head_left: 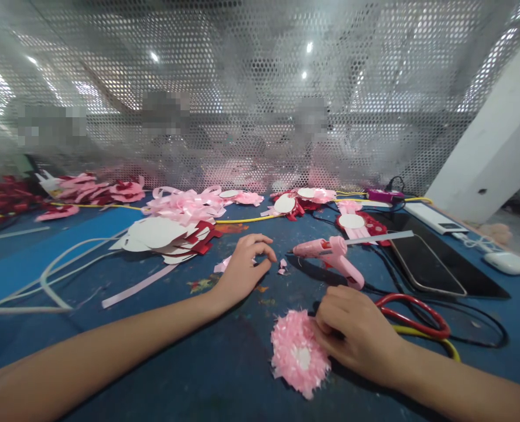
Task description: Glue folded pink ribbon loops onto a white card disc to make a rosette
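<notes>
My right hand (352,328) is closed on the edge of a fluffy pink ribbon rosette (288,346), with its thumb and fingers pinching the right rim. The rosette has a small white centre and lies at the front of the blue table. Farther left, my left hand (246,264) rests low over the table with loosely curved fingers, a gap between thumb and forefinger, and nothing in it. A small pink ribbon scrap (283,266) lies just beyond its fingertips. Above my right hand, a pink glue gun (330,255) with a glue stick in its back stands on the table.
White card pieces (154,234) are stacked at left, before pink ribbon loops (190,202). Finished-looking rosettes (284,204) line the back by a perforated metal screen (251,76). Red-handled scissors (413,316), cables, a phone (427,264) and a white power bank (435,218) are at right.
</notes>
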Motion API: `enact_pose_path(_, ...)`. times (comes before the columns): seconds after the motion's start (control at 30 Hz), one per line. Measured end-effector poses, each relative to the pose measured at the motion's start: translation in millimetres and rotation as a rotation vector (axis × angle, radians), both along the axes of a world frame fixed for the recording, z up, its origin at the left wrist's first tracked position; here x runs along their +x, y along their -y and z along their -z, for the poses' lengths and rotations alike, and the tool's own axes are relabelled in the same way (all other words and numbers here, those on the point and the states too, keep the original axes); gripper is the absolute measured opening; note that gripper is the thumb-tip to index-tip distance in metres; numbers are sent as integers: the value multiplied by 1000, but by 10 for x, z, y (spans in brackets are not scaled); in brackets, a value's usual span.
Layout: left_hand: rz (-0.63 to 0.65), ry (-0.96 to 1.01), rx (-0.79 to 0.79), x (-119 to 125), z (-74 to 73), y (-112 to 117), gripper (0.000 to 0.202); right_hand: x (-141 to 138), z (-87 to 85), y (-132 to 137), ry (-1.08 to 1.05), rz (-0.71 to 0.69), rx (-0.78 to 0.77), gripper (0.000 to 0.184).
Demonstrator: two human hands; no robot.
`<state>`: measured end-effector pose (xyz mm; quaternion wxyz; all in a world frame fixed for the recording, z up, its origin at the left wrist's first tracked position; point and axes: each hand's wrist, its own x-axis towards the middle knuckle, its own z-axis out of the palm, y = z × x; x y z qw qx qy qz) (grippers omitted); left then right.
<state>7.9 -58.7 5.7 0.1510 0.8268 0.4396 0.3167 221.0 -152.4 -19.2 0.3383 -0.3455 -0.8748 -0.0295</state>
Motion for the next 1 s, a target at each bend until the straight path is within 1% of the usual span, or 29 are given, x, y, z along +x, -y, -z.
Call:
enact_pose_path(0.07, -46, 13, 22, -22, 1, -34, 7, -2, 1, 0, 3, 1, -4, 24)
enact_pose_path(0.13, -87, 6, 47, -79, 0, -100, 8, -7, -4, -2, 2, 4, -2, 24)
enact_pose_path(0.3, -199, -36, 120, -307, 25, -378, 11, -15, -16, -7, -22, 8, 27, 25)
enact_pose_path(0.37, -199, -54, 121, -361, 46, -457, 11, -12, -11, -6, -29, 2, 22, 25)
enact_pose_path(0.43, -164, -65, 130, -373, 52, -472, 13, -7, -1, -5, -20, 0, 8, 25)
enact_pose_path(0.53, -96, -47, 197, -340, 23, -385, 20, -2, 15, -5, -15, -9, -8, 25)
enact_pose_path(0.6, -21, 0, 329, -312, -5, -295, 24, -1, 21, -7, -19, -14, -20, 25)
enact_pose_path(0.7, 148, 56, 574, -296, -29, -182, 37, 0, 23, -8, -21, -12, -37, 25)
enact_pose_path(0.8, 275, 19, 741, -303, -28, -119, 47, 3, 23, -3, -17, -2, -45, 25)
enact_pose_path(0.9, 346, -71, 882, -305, -22, -83, 43, 3, 23, 4, -14, 0, -42, 25)
enact_pose_path(1.0, 359, -170, 1053, -286, -31, -37, 44, 0, 23, 5, -4, 0, -39, 25)
